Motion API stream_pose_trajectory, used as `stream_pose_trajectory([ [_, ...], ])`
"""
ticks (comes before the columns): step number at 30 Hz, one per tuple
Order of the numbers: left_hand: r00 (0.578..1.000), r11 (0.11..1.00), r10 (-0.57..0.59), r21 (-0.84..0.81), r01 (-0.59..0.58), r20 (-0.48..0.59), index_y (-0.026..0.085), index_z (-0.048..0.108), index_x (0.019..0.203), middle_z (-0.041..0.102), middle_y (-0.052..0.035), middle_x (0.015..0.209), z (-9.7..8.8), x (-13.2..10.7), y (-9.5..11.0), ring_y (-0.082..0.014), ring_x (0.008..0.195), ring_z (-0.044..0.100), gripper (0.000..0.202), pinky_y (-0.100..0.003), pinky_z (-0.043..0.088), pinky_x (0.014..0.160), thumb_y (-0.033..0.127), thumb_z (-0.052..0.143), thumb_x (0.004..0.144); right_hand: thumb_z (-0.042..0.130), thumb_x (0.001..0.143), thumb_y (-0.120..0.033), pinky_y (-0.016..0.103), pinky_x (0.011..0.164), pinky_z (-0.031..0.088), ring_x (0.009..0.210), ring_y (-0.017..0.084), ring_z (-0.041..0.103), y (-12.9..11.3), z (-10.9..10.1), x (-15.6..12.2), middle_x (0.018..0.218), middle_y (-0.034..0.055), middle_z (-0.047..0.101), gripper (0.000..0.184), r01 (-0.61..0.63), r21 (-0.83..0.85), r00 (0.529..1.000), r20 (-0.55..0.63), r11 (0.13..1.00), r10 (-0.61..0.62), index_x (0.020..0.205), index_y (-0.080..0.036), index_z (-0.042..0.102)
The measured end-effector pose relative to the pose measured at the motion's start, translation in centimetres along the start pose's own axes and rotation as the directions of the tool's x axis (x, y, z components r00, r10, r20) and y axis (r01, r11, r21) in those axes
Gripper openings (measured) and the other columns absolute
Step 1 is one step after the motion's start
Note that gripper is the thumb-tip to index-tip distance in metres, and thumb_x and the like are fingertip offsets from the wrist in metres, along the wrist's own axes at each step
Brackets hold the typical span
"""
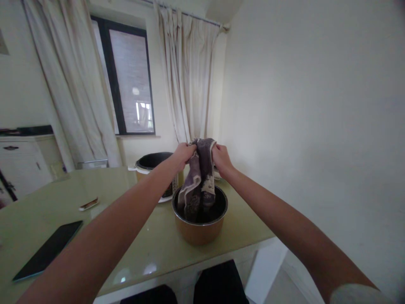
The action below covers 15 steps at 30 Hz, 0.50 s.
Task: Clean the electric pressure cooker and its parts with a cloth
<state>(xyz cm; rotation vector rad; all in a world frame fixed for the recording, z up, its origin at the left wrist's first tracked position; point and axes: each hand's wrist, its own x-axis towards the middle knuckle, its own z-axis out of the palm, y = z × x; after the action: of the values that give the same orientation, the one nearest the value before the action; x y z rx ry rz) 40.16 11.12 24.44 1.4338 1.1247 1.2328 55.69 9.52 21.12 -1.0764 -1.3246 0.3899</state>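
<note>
A dark purple-grey patterned cloth [205, 162] with a pale edge is held up between both hands, its lower end hanging into a pot. My left hand [184, 154] is closed on the cloth's upper left part. On the upper right side, my right hand [222, 159] grips it too. Beneath the hands, the round inner pot [200, 233], copper-coloured outside and dark inside, stands upright on the table. Behind my left forearm is a rice cooker body [141, 169] with its top uncovered, partly hidden by the arm.
The pale green glossy table [126, 238] has its front edge close to my legs. A dark tablet [50, 249] lies at left, with a small narrow object [89, 204] beyond it. A white wall [316, 126] stands at right; curtains [193, 71] hang behind.
</note>
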Motion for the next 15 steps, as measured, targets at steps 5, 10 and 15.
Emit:
stream_pose_trajectory([
  [5, 0.997, 0.982, 0.036, -0.184, -0.047, -0.063, 0.016, 0.061, 0.088, 0.065, -0.0007, 0.072, 1.2, -0.1, 1.8, -0.0108, 0.062, 0.062, 0.005, -0.022, 0.054, 0.062, 0.018, 0.066, 0.089, 0.056, 0.095, -0.057, 0.036, 0.094, 0.053, 0.101, 0.023, 0.066, -2.6, 1.1, -2.1, 0.102, 0.0028, 0.073, 0.04, 0.019, 0.3, 0.93, 0.345, 0.954, -0.127, 0.11, -0.021, 0.067],
  [10, 0.992, 0.947, 0.121, -0.305, -0.102, 0.045, 0.014, 0.063, 0.102, 0.073, -0.0071, 0.086, 0.3, -1.9, 2.6, -0.0137, 0.074, 0.071, 0.012, -0.026, 0.059, 0.076, 0.025, 0.059, 0.098, 0.073, 0.084, -0.037, 0.043, 0.109, 0.05, 0.116, 0.024, 0.064, -1.8, 0.6, -2.7, 0.125, 0.0055, 0.07, 0.052, 0.122, 0.208, 0.968, 0.191, 0.971, -0.162, 0.131, -0.023, 0.057],
  [15, 0.935, 0.945, 0.272, 0.118, -0.304, 0.225, 0.016, 0.062, 0.126, 0.078, -0.0091, 0.103, -2.4, -4.9, -1.2, -0.0186, 0.091, 0.074, 0.031, -0.033, 0.056, 0.088, 0.032, 0.058, 0.099, 0.055, 0.085, -0.026, 0.044, 0.108, 0.052, 0.122, 0.024, 0.064, 3.4, -3.7, -3.3, 0.136, 0.0077, 0.067, 0.051, -0.019, 0.09, 0.987, -0.158, 0.996, 0.033, 0.136, -0.024, 0.052],
])
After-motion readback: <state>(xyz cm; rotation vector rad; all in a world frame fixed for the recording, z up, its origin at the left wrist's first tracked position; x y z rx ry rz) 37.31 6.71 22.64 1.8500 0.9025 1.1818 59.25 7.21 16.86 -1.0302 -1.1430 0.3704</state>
